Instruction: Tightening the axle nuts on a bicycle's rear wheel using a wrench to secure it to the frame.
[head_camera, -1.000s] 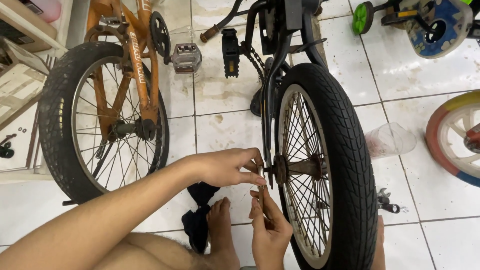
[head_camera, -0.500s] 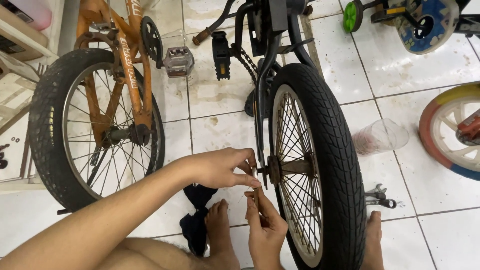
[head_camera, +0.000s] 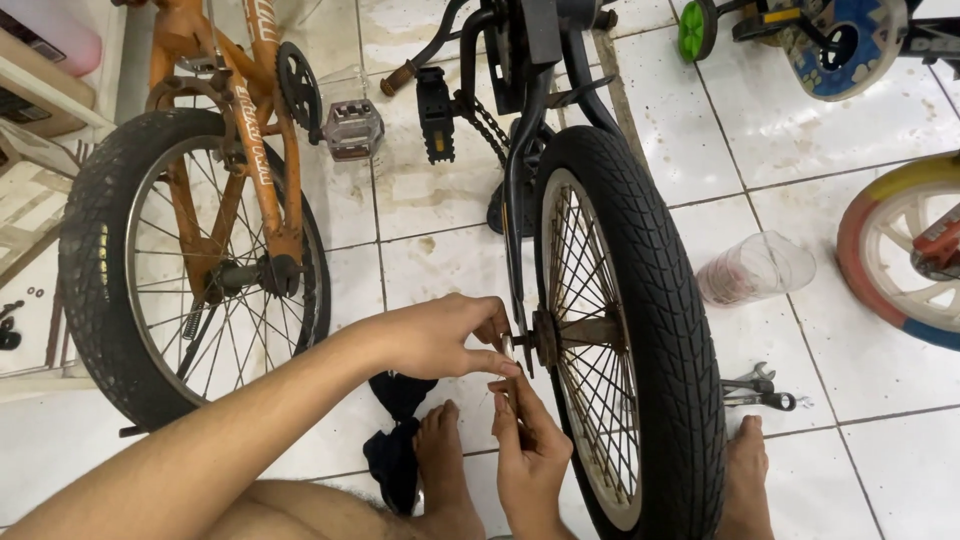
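A black bicycle's wheel (head_camera: 640, 330) stands upright in front of me, with a rusty hub and axle (head_camera: 545, 338) at the black fork end (head_camera: 517, 260). My left hand (head_camera: 435, 335) pinches a small part at the axle end, fingertips together against it. Just below it, my right hand (head_camera: 530, 450) grips a thin dark tool held upright beside the spokes; its upper end reaches toward the axle. My bare feet (head_camera: 440, 455) rest on the tiles on either side of the wheel.
An orange bicycle (head_camera: 200, 250) stands to the left. A black cloth (head_camera: 395, 430) lies by my foot. Spanners (head_camera: 755, 390) and a clear plastic cup (head_camera: 755, 268) lie right of the wheel. A child's colourful wheel (head_camera: 900, 250) sits at the right edge.
Both hands stay at the axle; the right hand has risen slightly toward it. The view has shifted a little, with the wheel now more to the right.
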